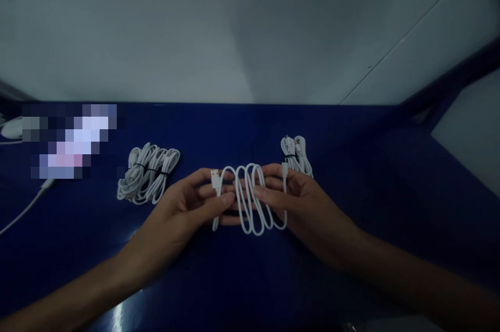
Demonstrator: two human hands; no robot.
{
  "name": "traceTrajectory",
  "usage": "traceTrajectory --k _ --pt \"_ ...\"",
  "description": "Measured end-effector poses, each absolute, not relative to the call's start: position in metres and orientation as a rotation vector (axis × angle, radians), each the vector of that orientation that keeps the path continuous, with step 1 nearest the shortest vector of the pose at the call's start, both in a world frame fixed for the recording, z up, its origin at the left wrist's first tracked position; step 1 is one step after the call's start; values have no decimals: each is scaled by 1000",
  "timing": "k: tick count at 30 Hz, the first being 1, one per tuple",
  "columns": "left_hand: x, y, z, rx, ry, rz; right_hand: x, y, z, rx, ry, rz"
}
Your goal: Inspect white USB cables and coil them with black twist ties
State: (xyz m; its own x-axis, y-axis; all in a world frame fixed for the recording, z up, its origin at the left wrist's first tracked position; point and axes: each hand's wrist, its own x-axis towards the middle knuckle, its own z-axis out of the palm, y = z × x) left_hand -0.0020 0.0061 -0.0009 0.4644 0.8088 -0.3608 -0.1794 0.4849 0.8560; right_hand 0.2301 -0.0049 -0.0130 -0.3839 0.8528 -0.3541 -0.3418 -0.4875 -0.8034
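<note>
Between my two hands a white USB cable (255, 225) hangs in loose, spread-out loops above the blue table. My left hand (195, 199) grips its left side, with the thumb over a loop and the fingers behind. The USB plug (215, 178) sticks up beside those fingers. On the other side, my right hand (300, 199) pinches the right loops under its thumb. The cable's smaller connector (285, 169) points upward there. Parts of the fingers are hidden behind the loops.
Several tied white cable bundles (146, 175) lie to the left, and more tied cables (297, 155) sit behind my right hand. A blurred-out lit object (78, 139) with a white cord (23, 220) rests at far left. A pale wall (195, 35) rises behind the blue table (219, 128).
</note>
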Motion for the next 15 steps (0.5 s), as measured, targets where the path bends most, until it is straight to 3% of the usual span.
traceTrajectory --k 15 --pt "-3 1 -4 849 796 634 232 -5 -12 -1055 -910 1851"
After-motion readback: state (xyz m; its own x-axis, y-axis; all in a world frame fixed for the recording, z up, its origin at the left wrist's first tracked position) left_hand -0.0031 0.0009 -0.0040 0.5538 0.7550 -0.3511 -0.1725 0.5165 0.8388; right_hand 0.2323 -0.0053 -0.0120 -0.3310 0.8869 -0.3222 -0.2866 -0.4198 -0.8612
